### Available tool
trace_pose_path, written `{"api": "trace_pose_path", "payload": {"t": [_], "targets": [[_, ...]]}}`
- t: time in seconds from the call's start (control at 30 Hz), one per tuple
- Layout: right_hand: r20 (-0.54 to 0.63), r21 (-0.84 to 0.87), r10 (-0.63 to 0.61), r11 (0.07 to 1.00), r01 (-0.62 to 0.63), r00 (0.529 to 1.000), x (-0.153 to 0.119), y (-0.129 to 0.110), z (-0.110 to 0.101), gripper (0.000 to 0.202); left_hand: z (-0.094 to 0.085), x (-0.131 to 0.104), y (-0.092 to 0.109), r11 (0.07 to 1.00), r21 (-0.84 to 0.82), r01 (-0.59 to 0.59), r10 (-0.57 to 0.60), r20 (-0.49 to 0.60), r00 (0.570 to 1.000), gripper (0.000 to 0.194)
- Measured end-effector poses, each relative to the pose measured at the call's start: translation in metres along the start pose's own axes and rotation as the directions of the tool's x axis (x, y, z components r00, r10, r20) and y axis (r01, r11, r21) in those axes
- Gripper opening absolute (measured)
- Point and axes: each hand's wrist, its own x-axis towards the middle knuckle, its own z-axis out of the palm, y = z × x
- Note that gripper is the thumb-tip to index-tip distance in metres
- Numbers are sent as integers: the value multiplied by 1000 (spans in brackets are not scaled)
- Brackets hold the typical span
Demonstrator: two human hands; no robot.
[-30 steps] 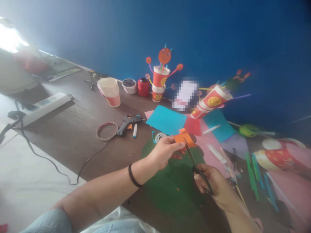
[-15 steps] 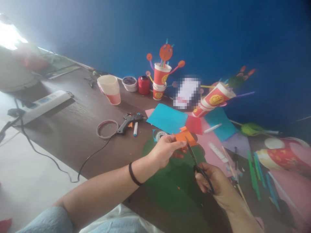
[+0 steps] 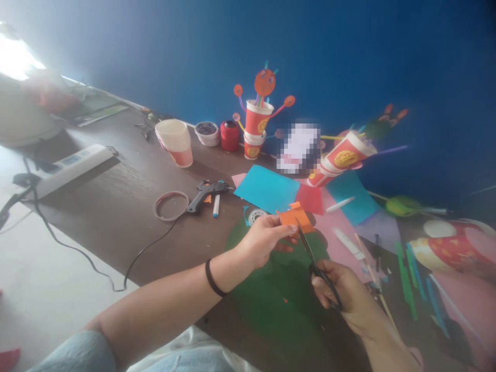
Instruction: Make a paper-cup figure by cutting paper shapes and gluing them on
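Note:
Between its thumb and fingers, my left hand (image 3: 267, 237) pinches a small piece of orange paper (image 3: 304, 219). My right hand (image 3: 337, 289) has its fingers in the handles of black scissors (image 3: 310, 251), whose blades point up and left and meet the orange paper close to my left thumb. Beneath both hands lies a large round green sheet (image 3: 271, 305). A roll of white tape (image 3: 256, 216) is just behind my left hand.
Behind are a glue gun (image 3: 203, 196), a tape ring (image 3: 170, 206), stacked cups (image 3: 176, 142), blue paper (image 3: 267, 187) and cup figures (image 3: 259, 119) by the wall. Straws (image 3: 405, 279) and pink paper lie right. A power strip (image 3: 73, 168) is left.

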Motion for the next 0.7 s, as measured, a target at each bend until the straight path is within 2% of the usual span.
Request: {"api": "trace_pose_path", "payload": {"t": [0.33, 0.7], "targets": [[-20, -11, 27, 1000, -28, 999, 0, 0, 0, 36, 0, 0, 1, 1000, 0, 4, -4, -7, 1000, 23], [-41, -9, 41, 999, -41, 998, -2, -11, 6, 42, -1, 2, -1, 1000, -8, -6, 6, -14, 1000, 26]]}}
